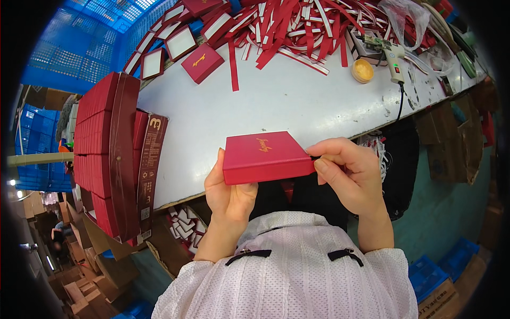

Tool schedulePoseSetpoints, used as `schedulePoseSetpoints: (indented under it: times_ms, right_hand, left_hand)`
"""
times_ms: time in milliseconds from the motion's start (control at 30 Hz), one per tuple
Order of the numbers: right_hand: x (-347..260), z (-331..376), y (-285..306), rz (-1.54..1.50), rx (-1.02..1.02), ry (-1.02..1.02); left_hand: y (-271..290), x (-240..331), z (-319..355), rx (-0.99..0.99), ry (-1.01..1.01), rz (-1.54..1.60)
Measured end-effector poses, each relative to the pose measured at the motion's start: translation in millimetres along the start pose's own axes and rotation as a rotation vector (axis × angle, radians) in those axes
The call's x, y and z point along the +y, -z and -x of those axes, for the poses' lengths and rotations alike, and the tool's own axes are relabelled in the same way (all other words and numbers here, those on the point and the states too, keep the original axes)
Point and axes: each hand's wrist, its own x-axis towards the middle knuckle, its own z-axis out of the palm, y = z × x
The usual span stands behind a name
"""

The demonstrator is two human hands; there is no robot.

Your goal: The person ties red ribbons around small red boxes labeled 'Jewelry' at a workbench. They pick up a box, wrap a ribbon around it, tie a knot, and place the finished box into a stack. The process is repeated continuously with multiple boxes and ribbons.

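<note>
A flat red gift box [268, 154] with gold lettering on its lid is held up in front of my chest, over the near edge of the table. My left hand [229, 198] supports it, thumb along the left side and fingers underneath. At the box's right end, my right hand [348, 173] is closed in a pinch, its fingertips by the edge. A bit of something dark shows between those fingertips, too small to name. The underside of the box is hidden.
On the white table [223, 106] lie red and white strips [303, 32], several open box halves [180, 42] and another red box [202, 63]. A glue gun [394, 63] with a black cord stands near a yellow tub [363, 70]. A carton of stacked red boxes [98, 154] is at left.
</note>
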Motion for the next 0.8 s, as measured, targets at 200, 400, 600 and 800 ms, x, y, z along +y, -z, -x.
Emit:
schedulePoseSetpoints:
  times_ms: [200, 400, 600, 800]
  right_hand:
    - [5, 3, -8, 0.094, 0.058, 0.076]
    - [12, 9, -25, 0.025, 0.116, 0.136]
    - [13, 9, -22, -0.076, 0.104, 0.161]
    - [17, 7, -21, -0.091, 0.129, 0.065]
  left_hand:
    - [14, -21, -5, -0.087, -0.319, -0.813]
    - [16, -37, -24, -0.051, -0.522, -1.26]
    - [15, -40, -24, 0.015, -0.564, -1.218]
    - [14, -43, -24, 0.005, -0.504, -1.134]
